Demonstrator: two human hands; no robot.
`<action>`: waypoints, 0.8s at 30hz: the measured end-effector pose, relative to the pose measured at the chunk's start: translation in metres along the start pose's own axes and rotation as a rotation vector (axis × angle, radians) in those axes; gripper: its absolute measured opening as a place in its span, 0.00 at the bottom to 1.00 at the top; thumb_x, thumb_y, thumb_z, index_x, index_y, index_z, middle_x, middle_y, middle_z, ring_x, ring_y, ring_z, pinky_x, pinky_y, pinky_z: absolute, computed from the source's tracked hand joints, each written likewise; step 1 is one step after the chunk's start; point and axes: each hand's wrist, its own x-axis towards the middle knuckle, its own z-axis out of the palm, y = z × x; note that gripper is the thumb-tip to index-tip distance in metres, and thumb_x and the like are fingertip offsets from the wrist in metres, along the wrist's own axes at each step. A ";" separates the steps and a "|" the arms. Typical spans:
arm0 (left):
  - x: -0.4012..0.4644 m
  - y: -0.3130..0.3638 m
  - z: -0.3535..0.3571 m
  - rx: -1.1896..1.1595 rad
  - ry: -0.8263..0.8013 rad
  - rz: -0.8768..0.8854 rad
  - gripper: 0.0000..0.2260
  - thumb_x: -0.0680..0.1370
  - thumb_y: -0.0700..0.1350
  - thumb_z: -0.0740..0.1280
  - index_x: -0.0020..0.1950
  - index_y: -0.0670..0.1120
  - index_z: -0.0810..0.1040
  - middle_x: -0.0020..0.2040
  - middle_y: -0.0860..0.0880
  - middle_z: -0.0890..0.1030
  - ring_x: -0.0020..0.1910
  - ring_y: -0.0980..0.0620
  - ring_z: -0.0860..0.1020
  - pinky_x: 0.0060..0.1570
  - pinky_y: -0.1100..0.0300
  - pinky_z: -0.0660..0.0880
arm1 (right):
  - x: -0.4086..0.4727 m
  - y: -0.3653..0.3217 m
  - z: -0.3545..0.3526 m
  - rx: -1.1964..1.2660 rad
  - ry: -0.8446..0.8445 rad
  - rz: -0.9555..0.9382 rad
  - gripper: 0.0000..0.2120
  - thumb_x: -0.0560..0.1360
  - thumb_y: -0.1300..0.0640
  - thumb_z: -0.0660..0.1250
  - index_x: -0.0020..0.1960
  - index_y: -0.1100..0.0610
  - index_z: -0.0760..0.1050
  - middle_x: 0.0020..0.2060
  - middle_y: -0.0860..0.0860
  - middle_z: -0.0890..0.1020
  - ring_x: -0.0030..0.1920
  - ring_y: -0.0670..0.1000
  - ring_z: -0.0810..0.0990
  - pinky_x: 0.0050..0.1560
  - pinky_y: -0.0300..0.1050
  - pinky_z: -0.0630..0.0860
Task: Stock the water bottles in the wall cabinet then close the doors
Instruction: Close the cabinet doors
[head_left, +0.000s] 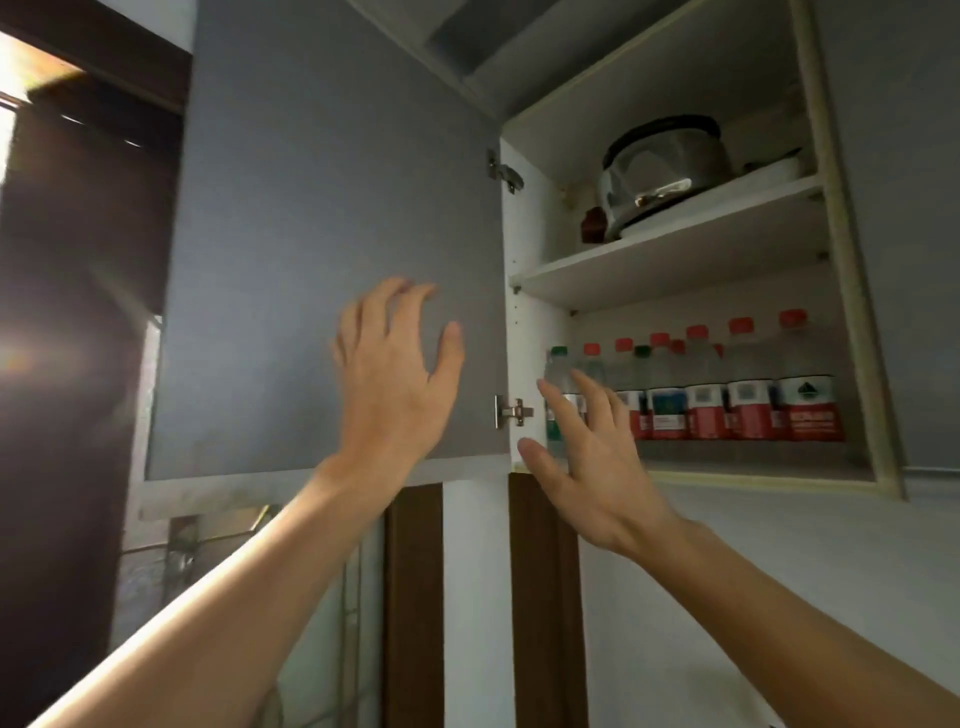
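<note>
1. Head view: left grip (395, 374) is up in front of the grey cabinet door (322, 234), fingers spread and loosely bent, holding nothing; whether the fingertips touch the panel I cannot tell.
2. Right grip (582, 441) is raised at the cabinet's lower left corner, fingers straight and fanned, empty, just in front of the green-capped bottle (558, 379).
3. Water bottles (748, 384) stand upright in rows on the lower shelf (753, 470), mostly red caps and red labels.
4. On the upper shelf (675, 249) sits a shiny steel pot (665, 166).
5. The left door stands swung wide open on its hinges (511, 411).
</note>
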 end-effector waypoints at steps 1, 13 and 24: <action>0.003 -0.016 -0.012 0.061 0.039 0.002 0.19 0.80 0.54 0.61 0.68 0.47 0.75 0.71 0.45 0.71 0.71 0.44 0.66 0.70 0.46 0.60 | 0.003 -0.012 0.014 0.017 -0.010 0.002 0.32 0.80 0.33 0.52 0.81 0.38 0.48 0.81 0.42 0.44 0.81 0.53 0.40 0.77 0.63 0.52; 0.028 -0.154 -0.076 0.292 -0.099 -0.526 0.43 0.78 0.59 0.67 0.82 0.46 0.46 0.79 0.38 0.56 0.71 0.32 0.67 0.65 0.40 0.67 | 0.017 -0.090 0.070 0.119 -0.038 -0.095 0.32 0.79 0.31 0.51 0.80 0.37 0.47 0.78 0.36 0.45 0.80 0.51 0.42 0.76 0.57 0.55; 0.010 -0.094 -0.103 -0.358 -0.038 -0.135 0.20 0.81 0.57 0.59 0.73 0.56 0.69 0.50 0.62 0.82 0.46 0.64 0.79 0.41 0.74 0.72 | 0.023 -0.119 0.004 0.323 0.164 -0.115 0.33 0.79 0.32 0.58 0.80 0.38 0.51 0.79 0.40 0.57 0.77 0.45 0.60 0.71 0.45 0.63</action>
